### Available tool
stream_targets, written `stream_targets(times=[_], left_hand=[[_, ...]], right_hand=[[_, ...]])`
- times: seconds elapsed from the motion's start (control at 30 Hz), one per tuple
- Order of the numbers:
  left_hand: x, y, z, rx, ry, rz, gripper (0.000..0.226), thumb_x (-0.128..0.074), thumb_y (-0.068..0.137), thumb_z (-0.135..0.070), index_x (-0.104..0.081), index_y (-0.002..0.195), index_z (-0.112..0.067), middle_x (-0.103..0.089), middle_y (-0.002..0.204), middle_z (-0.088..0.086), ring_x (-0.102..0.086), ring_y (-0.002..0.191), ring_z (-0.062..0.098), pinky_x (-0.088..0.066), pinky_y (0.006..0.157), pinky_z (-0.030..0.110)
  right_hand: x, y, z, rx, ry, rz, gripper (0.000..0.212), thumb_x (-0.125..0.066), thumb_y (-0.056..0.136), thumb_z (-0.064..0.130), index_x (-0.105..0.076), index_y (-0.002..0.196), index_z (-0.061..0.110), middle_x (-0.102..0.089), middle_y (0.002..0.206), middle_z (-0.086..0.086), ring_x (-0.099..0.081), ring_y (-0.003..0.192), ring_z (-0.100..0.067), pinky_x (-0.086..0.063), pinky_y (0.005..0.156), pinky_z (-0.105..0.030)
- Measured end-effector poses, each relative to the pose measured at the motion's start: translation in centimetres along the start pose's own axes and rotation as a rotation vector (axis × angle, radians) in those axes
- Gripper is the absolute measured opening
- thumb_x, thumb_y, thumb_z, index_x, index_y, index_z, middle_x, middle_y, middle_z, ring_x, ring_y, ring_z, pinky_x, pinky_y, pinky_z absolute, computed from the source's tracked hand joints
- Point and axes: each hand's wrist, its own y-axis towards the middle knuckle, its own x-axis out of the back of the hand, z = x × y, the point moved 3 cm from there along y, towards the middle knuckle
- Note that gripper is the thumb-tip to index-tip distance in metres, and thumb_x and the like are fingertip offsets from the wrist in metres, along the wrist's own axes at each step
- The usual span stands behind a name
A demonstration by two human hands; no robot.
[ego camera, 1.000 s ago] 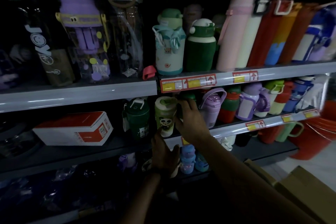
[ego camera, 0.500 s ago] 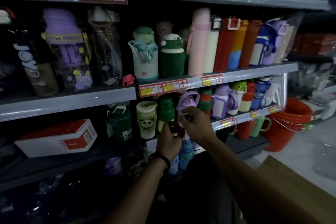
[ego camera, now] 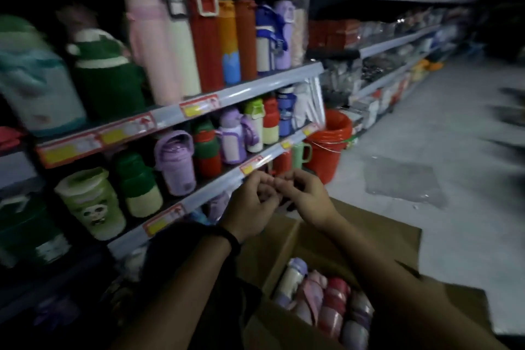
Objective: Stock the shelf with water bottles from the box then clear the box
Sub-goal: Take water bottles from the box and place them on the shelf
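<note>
Water bottles [ego camera: 332, 307] lie packed side by side in the near end of the open cardboard box [ego camera: 389, 231], below both hands and closer to me. My left hand [ego camera: 250, 203] and right hand [ego camera: 306, 199] hang together above the box's far flap, well apart from those bottles. Their fingers are curled and the fingertips meet. Through the blur I cannot tell whether they pinch anything small between them. A black wristband [ego camera: 230, 239] sits on the left wrist.

Beyond the box runs the shelf [ego camera: 204, 193]. Up and left of the box, the purple bottle [ego camera: 176, 163] stands upright on it, touched by neither hand. A red bucket [ego camera: 326, 148] sits on the floor past the box's far end.

Half a second ago my right hand was on that purple bottle's handle, and only a corner of the box showed. Both hands have since come off the shelf to above the box. The view has swung right and down, so the box's bottles now show.
</note>
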Motion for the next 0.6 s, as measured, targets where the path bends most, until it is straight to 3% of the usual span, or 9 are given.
stream_targets(times=[0.1,0.23,0.4,0.5,0.6], left_hand=[[-4.6,0.7,1.6,0.037,-0.027,0.111,0.023,-0.065,0.078,-0.036,-0.061,0.099,-0.027,-0.069,0.082,-0.005,-0.068,0.077,0.012,-0.05,0.07,0.026],[-10.1,1.8,6.0,0.153,0.004,0.257,0.02,-0.07,0.083,-0.025,-0.058,0.1,-0.025,-0.071,0.095,0.002,-0.069,0.092,0.019,-0.054,0.08,0.033],[-17.4,2.2,12.5,0.303,0.082,0.458,0.022,-0.068,0.094,-0.014,-0.053,0.097,-0.028,-0.062,0.11,0.004,-0.062,0.109,0.02,-0.052,0.093,0.035],[-20.8,1.6,15.3,0.408,0.099,0.504,0.019,-0.069,0.092,-0.021,-0.054,0.099,-0.03,-0.062,0.109,0.0,-0.061,0.106,0.016,-0.052,0.098,0.038],[-23.8,0.9,17.4,0.514,0.114,0.476,0.017,-0.07,0.089,-0.03,-0.059,0.102,-0.031,-0.064,0.098,-0.01,-0.063,0.097,0.01,-0.053,0.096,0.036]], right_hand=[[3.9,-0.7,-4.1,-0.121,0.004,-0.035,0.014,-0.067,0.101,0.027,-0.069,0.095,0.014,-0.074,0.088,-0.018,-0.071,0.069,-0.025,-0.053,0.058,-0.033],[7.3,-1.4,-10.3,-0.288,0.001,-0.111,0.018,-0.069,0.101,0.021,-0.066,0.092,0.006,-0.076,0.088,-0.018,-0.069,0.063,-0.021,-0.051,0.054,-0.028],[10.0,-3.3,-19.4,-0.514,0.019,-0.22,0.023,-0.072,0.097,0.01,-0.061,0.077,0.013,-0.071,0.082,-0.017,-0.065,0.055,-0.01,-0.046,0.046,-0.018],[11.6,-5.2,-25.1,-0.691,0.02,-0.275,0.011,-0.073,0.096,0.011,-0.066,0.088,0.008,-0.069,0.084,-0.015,-0.063,0.049,-0.009,-0.043,0.041,-0.018],[12.7,-6.9,-30.1,-0.849,0.046,-0.316,0.014,-0.077,0.093,0.018,-0.067,0.09,0.01,-0.07,0.083,-0.016,-0.063,0.056,-0.022,-0.047,0.049,-0.024]])
